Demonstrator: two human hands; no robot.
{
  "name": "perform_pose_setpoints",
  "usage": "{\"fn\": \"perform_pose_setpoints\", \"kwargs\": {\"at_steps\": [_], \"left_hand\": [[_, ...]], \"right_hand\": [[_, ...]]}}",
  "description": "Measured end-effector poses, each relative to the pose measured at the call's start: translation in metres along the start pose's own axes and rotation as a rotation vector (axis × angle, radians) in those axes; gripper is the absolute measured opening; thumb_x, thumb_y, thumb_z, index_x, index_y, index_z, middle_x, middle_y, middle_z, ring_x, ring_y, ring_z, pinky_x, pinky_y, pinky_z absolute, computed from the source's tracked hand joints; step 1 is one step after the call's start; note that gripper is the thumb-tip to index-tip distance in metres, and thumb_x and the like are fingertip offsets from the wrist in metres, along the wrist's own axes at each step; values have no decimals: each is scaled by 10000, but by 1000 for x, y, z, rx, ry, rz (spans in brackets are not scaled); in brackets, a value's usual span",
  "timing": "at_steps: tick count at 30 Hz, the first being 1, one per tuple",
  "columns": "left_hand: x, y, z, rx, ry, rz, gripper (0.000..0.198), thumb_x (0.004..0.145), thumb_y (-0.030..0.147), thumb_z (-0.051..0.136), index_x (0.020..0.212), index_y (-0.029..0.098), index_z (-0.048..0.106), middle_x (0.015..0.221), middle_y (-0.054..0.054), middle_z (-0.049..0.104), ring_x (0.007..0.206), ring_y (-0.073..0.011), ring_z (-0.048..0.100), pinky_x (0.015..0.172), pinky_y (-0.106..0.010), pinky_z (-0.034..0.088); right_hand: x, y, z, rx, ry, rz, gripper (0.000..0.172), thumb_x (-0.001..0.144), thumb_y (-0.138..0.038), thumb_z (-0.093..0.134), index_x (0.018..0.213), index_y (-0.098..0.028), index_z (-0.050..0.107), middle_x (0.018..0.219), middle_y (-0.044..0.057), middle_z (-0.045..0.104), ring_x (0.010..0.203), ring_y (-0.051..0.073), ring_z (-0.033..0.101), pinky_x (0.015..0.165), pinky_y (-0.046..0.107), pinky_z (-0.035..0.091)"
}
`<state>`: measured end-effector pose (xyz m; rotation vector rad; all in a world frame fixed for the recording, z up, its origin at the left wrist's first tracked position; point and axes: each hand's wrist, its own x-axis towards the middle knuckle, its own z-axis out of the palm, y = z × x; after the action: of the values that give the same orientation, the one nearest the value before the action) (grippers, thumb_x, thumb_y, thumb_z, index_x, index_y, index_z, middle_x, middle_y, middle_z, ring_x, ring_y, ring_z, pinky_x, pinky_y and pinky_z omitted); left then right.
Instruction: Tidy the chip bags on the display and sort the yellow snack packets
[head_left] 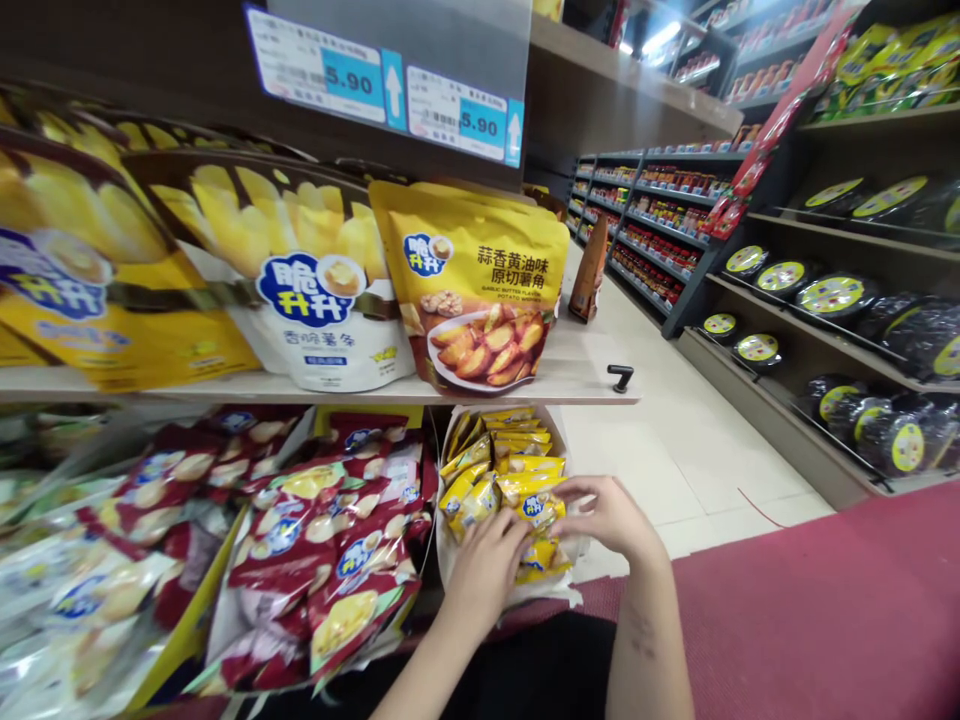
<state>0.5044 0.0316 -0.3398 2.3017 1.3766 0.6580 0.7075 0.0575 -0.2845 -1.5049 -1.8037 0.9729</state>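
A white-walled box (444, 545) holds several small yellow snack packets (529, 465) in rows below the shelf. My left hand (487, 565) rests over the box's front left part, its bent fingers lying on the packets. From the right, my right hand (611, 515) reaches over the rim. Its thumb and fingers are apart and curved beside a yellow packet with a blue logo (535, 508). That packet lies between my two hands. I see no packet lifted by either hand, and the left fingertips are partly hidden.
Above the box, a shelf board (585, 385) carries standing yellow pouches (480, 290) and white pouches (337, 340). A black hook (620, 377) sticks up near its corner. Left of the box are maroon snack bags (330, 540). Racks with black-wrapped goods (836, 295) stand right, past a red mat (825, 600).
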Motion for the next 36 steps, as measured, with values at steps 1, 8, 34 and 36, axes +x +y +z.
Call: {"fn": "perform_pose_setpoints", "kwargs": {"at_steps": [1, 8, 34, 36], "left_hand": [[-1, -1, 0, -28, 38, 14, 272, 953, 243, 428, 1011, 244, 693, 1038, -54, 690, 963, -232, 640, 859, -400, 502], [-8, -8, 1, -300, 337, -127, 346, 833, 396, 635, 1148, 252, 639, 1148, -84, 689, 1109, -286, 627, 968, -480, 495], [-13, 2, 19, -1249, 525, -594, 565, 622, 514, 814, 1028, 160, 644, 1021, -121, 751, 1003, -270, 714, 849, -368, 594], [-14, 13, 26, -1370, 512, -608, 648, 648, 522, 801, 1147, 173, 580, 1102, -142, 729, 1043, -271, 705, 854, -380, 596]], "right_hand": [[0, 0, 3, 8, -80, 19, 436, 559, -293, 869, 978, -217, 776, 930, 53, 751, 867, 240, 680, 715, 310, 526], [20, 26, 24, 283, -191, 111, 145, 595, -247, 772, 705, -170, 719, 691, 9, 691, 677, 164, 642, 674, 285, 516], [7, 21, -2, 572, -73, 141, 490, 628, -520, 847, 772, -183, 522, 692, -43, 597, 550, 95, 608, 500, 210, 537], [5, 18, -1, 622, -54, 128, 492, 625, -487, 862, 775, -184, 505, 725, -46, 598, 587, 93, 623, 531, 210, 551]]}}
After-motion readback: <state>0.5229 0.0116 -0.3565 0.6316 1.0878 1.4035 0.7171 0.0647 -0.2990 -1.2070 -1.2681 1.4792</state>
